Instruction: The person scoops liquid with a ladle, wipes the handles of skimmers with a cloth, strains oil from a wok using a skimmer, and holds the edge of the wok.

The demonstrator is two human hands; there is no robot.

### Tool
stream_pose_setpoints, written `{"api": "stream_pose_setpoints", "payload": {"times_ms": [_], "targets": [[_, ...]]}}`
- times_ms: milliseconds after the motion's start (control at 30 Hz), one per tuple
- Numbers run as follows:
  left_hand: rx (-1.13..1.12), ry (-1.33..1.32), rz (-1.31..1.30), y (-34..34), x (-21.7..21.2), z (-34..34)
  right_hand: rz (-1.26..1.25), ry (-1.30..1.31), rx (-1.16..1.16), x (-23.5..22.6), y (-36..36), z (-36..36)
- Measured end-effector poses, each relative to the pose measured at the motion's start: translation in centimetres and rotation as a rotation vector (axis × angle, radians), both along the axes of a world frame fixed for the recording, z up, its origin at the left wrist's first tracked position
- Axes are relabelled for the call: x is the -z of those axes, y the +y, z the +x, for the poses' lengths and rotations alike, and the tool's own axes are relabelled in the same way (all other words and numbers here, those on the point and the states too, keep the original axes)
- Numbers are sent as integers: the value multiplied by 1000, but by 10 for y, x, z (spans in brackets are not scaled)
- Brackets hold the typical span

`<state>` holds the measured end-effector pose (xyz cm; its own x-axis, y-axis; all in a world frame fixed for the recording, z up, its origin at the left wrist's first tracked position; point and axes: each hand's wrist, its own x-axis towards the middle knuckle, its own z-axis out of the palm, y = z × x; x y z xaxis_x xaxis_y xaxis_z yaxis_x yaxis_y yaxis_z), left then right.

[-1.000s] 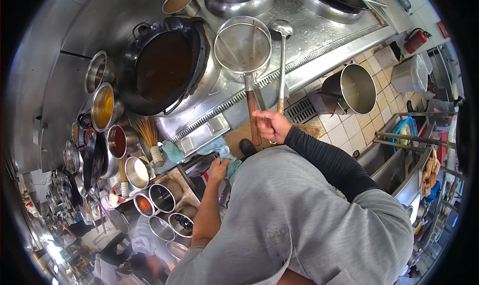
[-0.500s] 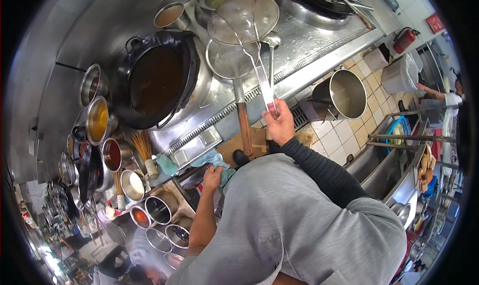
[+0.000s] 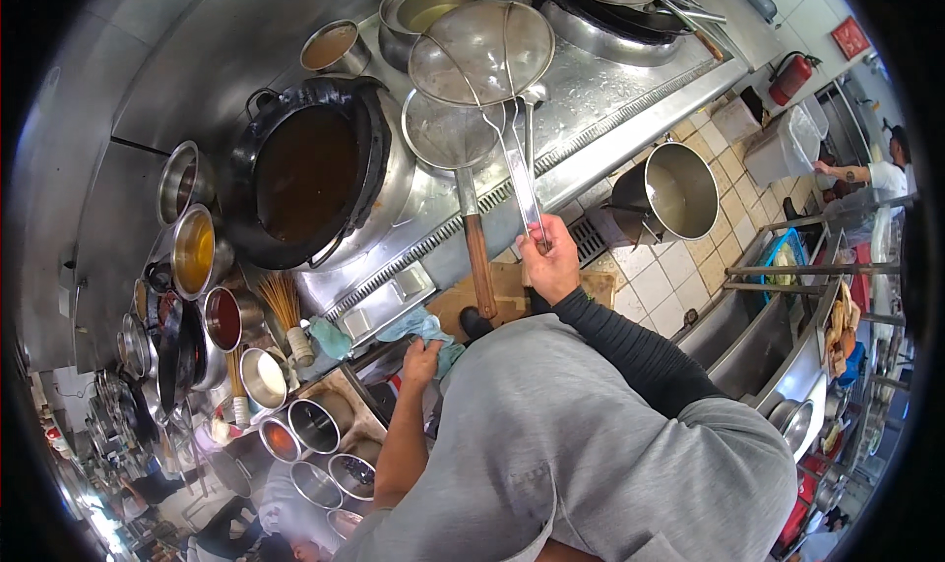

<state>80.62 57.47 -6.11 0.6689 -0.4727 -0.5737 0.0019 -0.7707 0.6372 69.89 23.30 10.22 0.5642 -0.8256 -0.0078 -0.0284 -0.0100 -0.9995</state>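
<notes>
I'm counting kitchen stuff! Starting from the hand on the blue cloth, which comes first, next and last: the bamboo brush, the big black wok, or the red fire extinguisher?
From the left hand on the blue cloth, in the head view:
1. Bamboo brush, just to its left by the counter edge.
2. Big black wok of brown liquid, farther up on the stove.
3. Red fire extinguisher, far off at the upper right by the tiled wall.
</notes>
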Motion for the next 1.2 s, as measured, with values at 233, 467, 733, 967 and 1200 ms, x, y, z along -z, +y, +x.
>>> {"api": "stream_pose_setpoints", "payload": {"times_ms": [233, 467, 733, 967, 1200], "targets": [[-16, 0, 8, 6, 2, -4, 26, -7, -36, 1, 5, 0], [-33, -5, 30, 2, -12, -6, 40, -47, -44, -11, 2, 6], [-14, 6, 35, -9, -27, -6, 1060, -152, -434, -5, -4, 17], [-4, -42, 18, 6, -20, -10, 908, 212, -467, 30, 16, 26], [-58, -49, 81, 3, -35, -13, 739, 277, -341, 60, 15, 22]]}}
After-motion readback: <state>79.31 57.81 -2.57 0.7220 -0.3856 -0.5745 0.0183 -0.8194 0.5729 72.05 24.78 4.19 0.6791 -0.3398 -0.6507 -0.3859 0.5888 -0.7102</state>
